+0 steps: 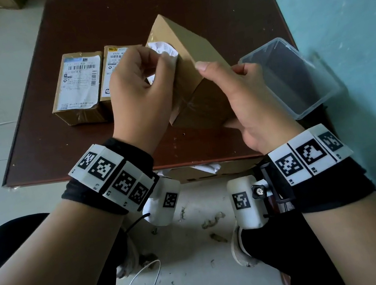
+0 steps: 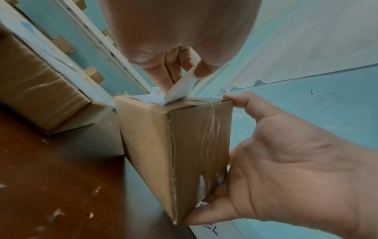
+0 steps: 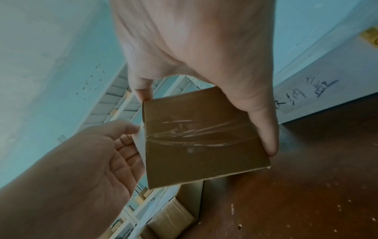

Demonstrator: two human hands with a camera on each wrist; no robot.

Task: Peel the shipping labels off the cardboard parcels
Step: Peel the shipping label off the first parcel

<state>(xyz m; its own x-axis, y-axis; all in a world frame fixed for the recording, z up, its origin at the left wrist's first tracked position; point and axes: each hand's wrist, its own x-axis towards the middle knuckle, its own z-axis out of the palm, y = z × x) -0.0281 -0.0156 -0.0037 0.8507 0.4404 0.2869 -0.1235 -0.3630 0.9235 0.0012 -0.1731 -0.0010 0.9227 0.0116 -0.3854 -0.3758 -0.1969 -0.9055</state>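
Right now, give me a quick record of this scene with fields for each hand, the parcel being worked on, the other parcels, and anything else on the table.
left hand: pinches the lifted white label, pulling it off the held parcel
right hand: grips the held parcel, thumb on its top edge
held parcel: tilted, one corner raised, clear tape across its end
label: partly peeled, one end still stuck
other parcels: two, lying side by side on the table, labels still on
also there: clear plastic box, to the right
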